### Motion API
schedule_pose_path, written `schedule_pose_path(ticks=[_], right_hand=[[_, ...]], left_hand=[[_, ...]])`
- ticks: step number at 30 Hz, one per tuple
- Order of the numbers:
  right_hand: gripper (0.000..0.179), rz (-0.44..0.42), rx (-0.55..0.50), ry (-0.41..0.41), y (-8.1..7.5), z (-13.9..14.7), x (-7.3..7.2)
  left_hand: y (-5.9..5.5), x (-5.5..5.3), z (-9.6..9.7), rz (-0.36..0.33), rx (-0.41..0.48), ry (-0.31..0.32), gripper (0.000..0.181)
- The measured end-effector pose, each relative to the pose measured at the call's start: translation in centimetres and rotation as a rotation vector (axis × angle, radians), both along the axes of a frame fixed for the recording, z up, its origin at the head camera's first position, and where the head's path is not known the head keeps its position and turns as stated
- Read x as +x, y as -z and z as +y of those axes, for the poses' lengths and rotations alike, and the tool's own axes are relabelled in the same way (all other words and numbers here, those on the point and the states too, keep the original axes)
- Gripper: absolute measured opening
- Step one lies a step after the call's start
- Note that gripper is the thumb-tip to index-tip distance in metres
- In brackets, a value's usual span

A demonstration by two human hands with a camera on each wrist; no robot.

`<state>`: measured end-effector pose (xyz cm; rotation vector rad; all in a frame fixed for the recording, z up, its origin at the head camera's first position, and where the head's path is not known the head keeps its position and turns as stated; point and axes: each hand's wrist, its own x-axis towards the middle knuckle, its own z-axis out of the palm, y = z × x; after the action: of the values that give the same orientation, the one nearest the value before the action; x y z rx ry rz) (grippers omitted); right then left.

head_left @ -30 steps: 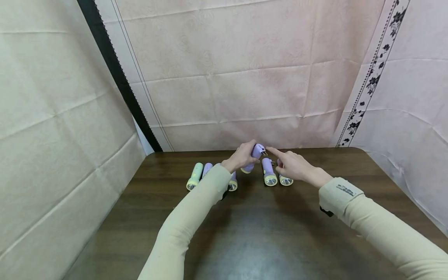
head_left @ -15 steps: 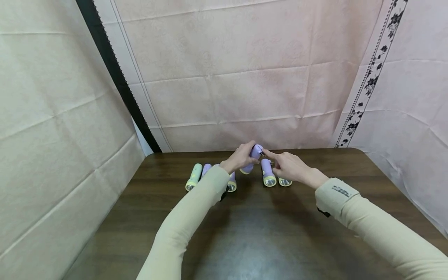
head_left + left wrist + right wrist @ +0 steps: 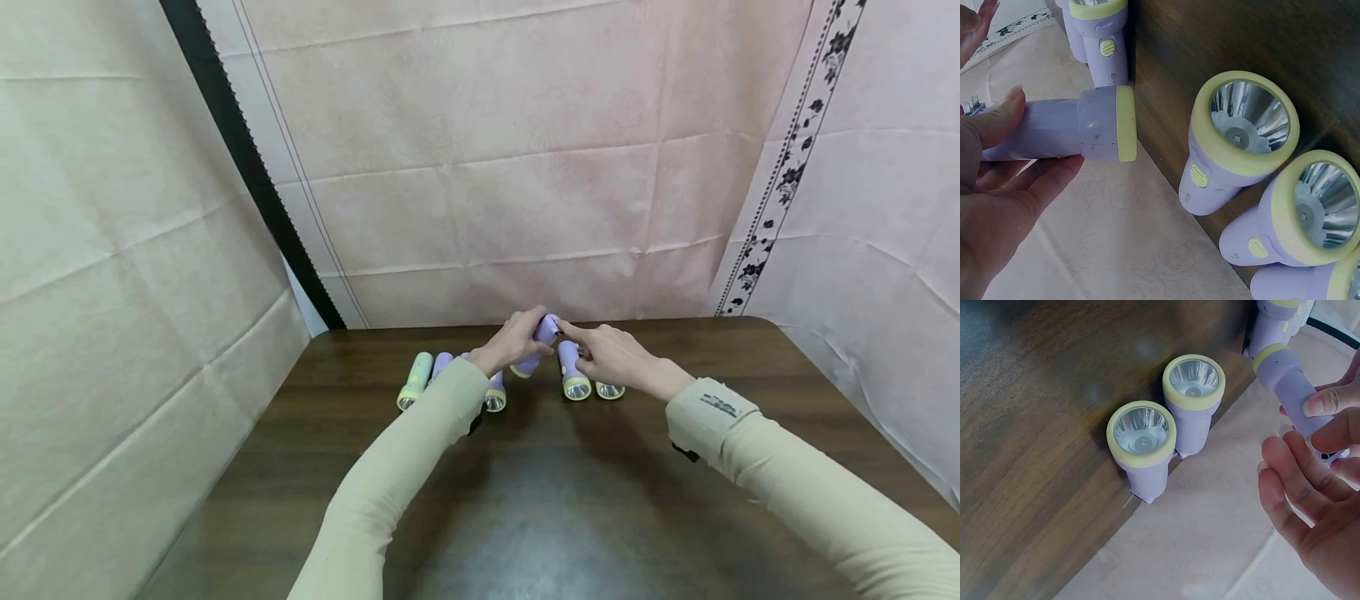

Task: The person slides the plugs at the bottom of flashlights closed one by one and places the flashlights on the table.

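Observation:
My left hand grips a purple flashlight with a pale yellow head rim, raised and tilted above the table's far edge. Thumb and fingers wrap its body. Small metal prongs show near its tail in the left wrist view. My right hand reaches in from the right, index finger extended and touching the tail end. Its other fingers are loosely bent and hold nothing. Below it stand two more purple flashlights, one with a prong at its base. Exactly where the fingertip meets the tail is partly hidden.
Left of the held flashlight, a mint green flashlight and several purple flashlights line the far part of the brown wooden table. My left forearm covers some of them. Pale cloth hangs behind and at both sides.
My right hand has moved left, its index finger going from just beside the flashlight's prongs onto its tail. The prongs stuck out visibly earlier; the finger now covers that spot in the head view.

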<state>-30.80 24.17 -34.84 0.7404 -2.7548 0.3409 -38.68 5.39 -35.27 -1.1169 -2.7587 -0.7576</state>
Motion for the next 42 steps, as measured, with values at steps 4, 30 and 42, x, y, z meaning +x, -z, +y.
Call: schedule_pose_path(ticks=[4, 30, 42], right_hand=[[0.067, 0.005, -0.009, -0.006, 0.0, 0.0, 0.0], [0.068, -0.013, -0.017, 0.042, -0.4, -0.2, -0.3], [0.059, 0.008, -0.002, 0.044, 0.3, -0.2, -0.5]], left_hand=[[0.0, 0.3, 0.2, -0.008, -0.005, -0.001, 0.043], [0.8, -0.3, 0.9, 0.039, -0.279, -0.337, 0.060], [4.0, -0.6, 1.2, 0.092, -0.440, -0.433, 0.040]])
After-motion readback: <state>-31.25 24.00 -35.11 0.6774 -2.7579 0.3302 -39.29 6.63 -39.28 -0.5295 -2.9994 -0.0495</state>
